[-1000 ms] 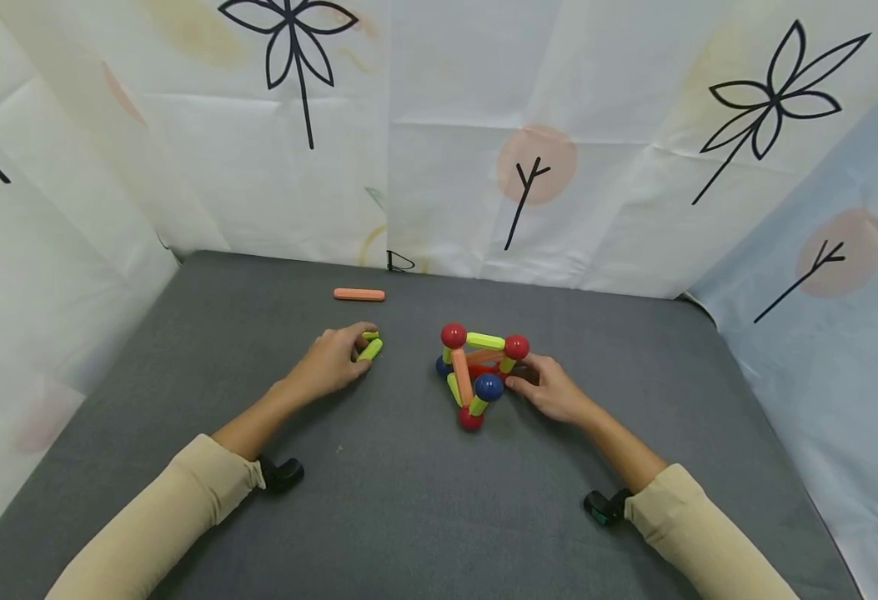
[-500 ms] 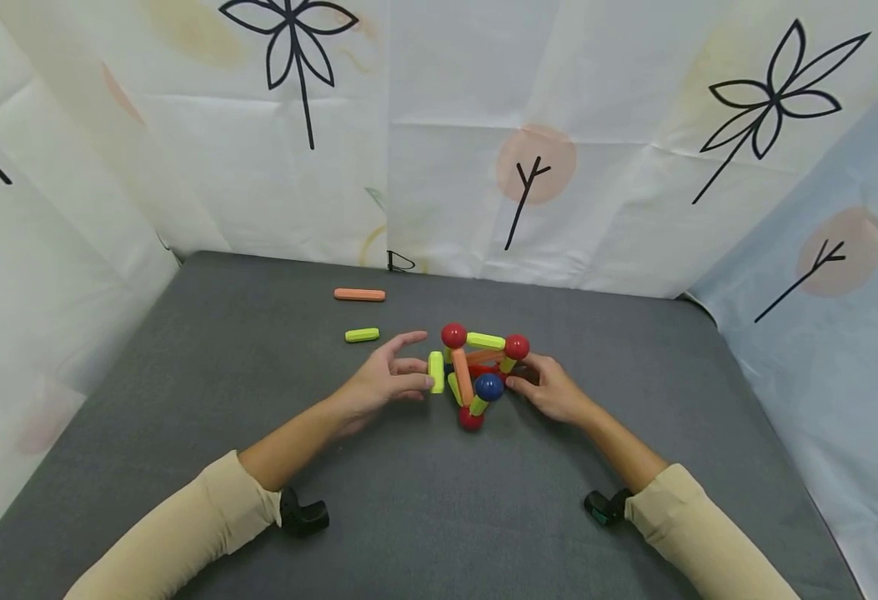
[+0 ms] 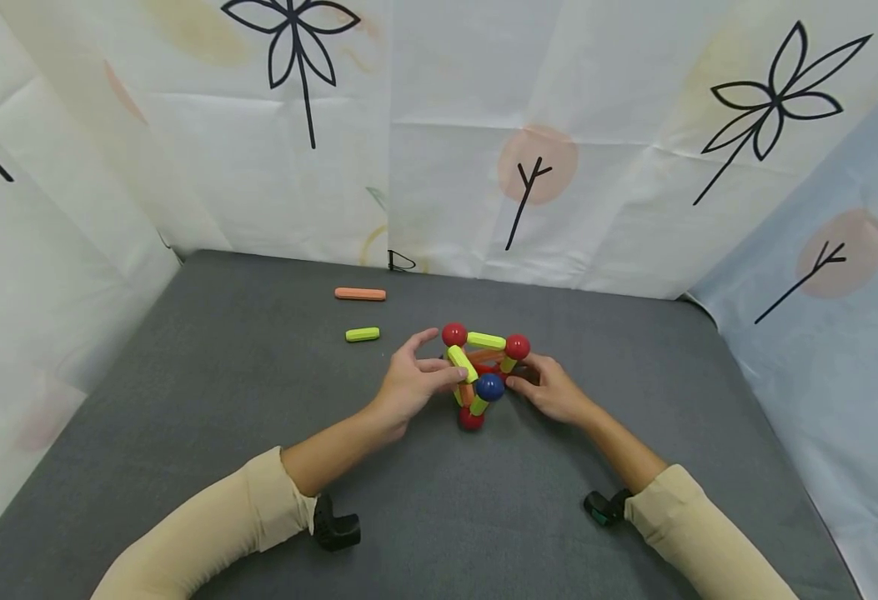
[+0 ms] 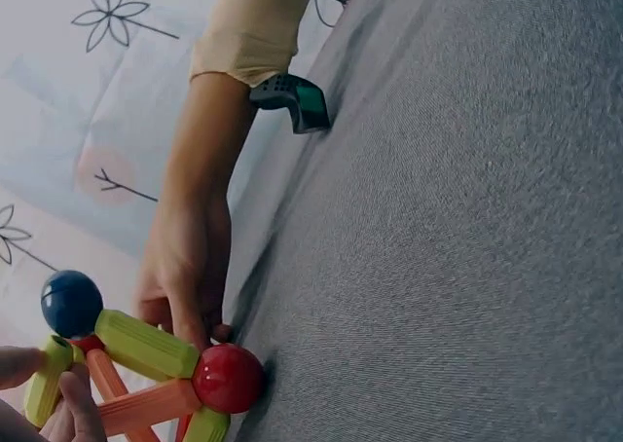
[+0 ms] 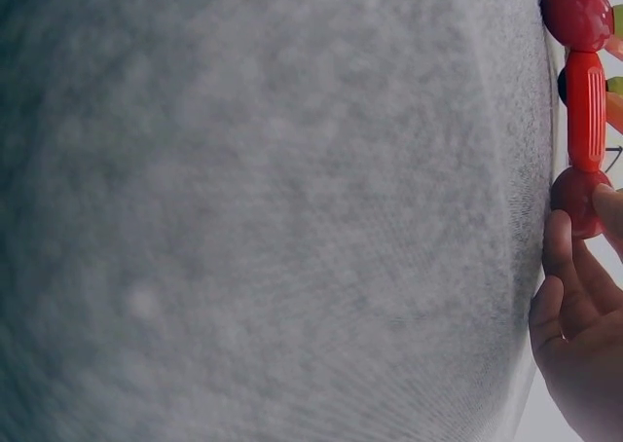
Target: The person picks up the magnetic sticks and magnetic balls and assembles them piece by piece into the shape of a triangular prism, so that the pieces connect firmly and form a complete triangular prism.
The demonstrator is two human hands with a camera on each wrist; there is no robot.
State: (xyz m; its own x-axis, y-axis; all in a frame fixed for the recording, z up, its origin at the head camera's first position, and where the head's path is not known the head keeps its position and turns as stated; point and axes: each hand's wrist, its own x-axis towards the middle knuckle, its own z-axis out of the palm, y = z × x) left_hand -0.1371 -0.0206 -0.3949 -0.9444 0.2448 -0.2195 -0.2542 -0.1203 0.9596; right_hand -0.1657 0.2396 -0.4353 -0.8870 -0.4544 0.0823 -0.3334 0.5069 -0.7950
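Note:
A magnetic ball-and-stick frame stands on the grey table, with a blue ball (image 3: 490,387) at its raised front corner and red balls at other corners. My left hand (image 3: 403,390) pinches a yellow-green stick (image 3: 457,360) between thumb and fingers, slanted over the frame's left side. In the left wrist view this stick (image 4: 44,388) is close to the blue ball (image 4: 72,304); contact is unclear. My right hand (image 3: 551,390) holds the frame's right base corner. Its thumb and fingers pinch a red ball (image 5: 579,203) there, joined to a red stick (image 5: 585,111).
Left of the frame, a loose yellow-green stick (image 3: 362,334) lies on the table (image 3: 529,517). Behind it rests an orange stick (image 3: 360,294) near the back edge. Patterned cloth (image 3: 446,183) hangs behind and at both sides.
My left hand has carried one yellow-green stick rightward from the loose pieces to the frame, leaving another lying behind. The stick has turned from upright to slanted. My right hand has stayed put.

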